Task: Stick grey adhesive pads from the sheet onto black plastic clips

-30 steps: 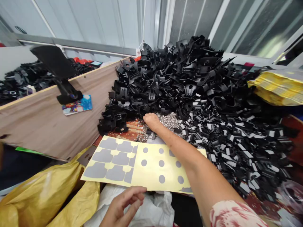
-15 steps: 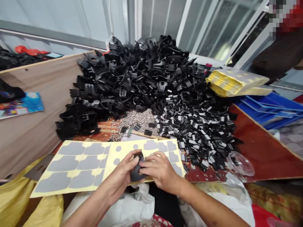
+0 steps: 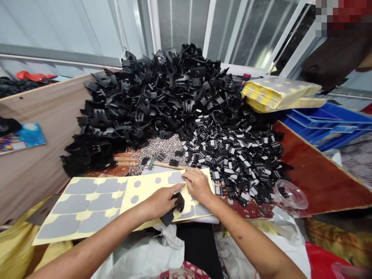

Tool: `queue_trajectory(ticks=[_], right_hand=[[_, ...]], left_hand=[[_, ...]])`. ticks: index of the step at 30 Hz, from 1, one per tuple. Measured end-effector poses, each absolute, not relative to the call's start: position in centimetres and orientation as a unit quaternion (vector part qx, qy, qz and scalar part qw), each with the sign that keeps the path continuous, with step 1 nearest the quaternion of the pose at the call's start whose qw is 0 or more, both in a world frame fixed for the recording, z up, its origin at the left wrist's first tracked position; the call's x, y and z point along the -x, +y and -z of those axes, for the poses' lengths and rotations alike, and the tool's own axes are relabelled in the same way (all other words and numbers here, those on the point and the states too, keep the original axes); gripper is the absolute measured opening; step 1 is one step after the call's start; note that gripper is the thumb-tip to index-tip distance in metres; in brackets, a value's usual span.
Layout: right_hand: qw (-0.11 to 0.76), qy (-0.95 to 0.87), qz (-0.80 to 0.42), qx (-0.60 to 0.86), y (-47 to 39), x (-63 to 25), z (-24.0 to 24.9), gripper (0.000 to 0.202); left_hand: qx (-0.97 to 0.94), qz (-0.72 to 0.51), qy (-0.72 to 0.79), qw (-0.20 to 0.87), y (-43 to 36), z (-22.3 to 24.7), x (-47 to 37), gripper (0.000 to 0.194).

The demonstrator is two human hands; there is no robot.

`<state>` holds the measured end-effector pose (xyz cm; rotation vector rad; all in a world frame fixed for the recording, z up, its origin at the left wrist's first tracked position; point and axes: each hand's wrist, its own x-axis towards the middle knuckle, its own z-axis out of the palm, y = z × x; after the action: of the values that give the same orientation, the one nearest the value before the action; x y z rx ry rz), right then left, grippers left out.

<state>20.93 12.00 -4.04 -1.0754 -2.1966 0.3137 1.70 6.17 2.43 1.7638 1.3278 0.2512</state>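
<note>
while the yellow sheet (image 3: 145, 190) with grey patches lies along the counter's (image 3: 243, 212) near edge, the left hand (image 3: 162, 199) has its fingers clamped on a black plastic piece (image 3: 168, 217) above that sheet. just right of it, the right hand (image 3: 198, 186) touches the sheet, fingers bunched, though i cannot tell whether they pinch anything; farther right lie heaped small clips (image 3: 235, 159).

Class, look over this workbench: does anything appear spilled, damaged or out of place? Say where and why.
Small silver pieces lie loose beyond the yellow sheet, uncontained, so they look spilled; beside them, the red tabletop looks scuffed.
</note>
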Motion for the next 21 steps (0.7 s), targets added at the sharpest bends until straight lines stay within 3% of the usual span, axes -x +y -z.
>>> queue_trajectory(ticks=[3,9,14,17,21], right_hand=[[0.347,-0.809,-0.204,0.429,12.1,-21.0,3.9,0.028],[0.312,-0.658,-0.500,0.469,12.6,-20.6,1.1,0.026],[0.274,-0.463,-0.806,0.247,10.8,-17.5,-6.1,0.043],[0.323,-0.483,-0.800,0.151,9.7,-16.2,-9.6,0.046],[0.494,-0.575,-0.580,0.301,9.6,-17.4,-8.5,0.036]], left_hand=[[-0.756,-0.025,0.529,0.385,7.4,-2.2,-2.2,0.072],[-0.756,-0.047,0.529,0.383,7.6,-1.5,-2.4,0.069],[-0.737,-0.079,0.544,0.394,7.2,-1.1,-2.4,0.037],[-0.728,-0.098,0.531,0.424,6.6,-1.4,-1.7,0.032],[-0.556,-0.249,0.540,0.581,4.6,-2.0,0.4,0.048]])
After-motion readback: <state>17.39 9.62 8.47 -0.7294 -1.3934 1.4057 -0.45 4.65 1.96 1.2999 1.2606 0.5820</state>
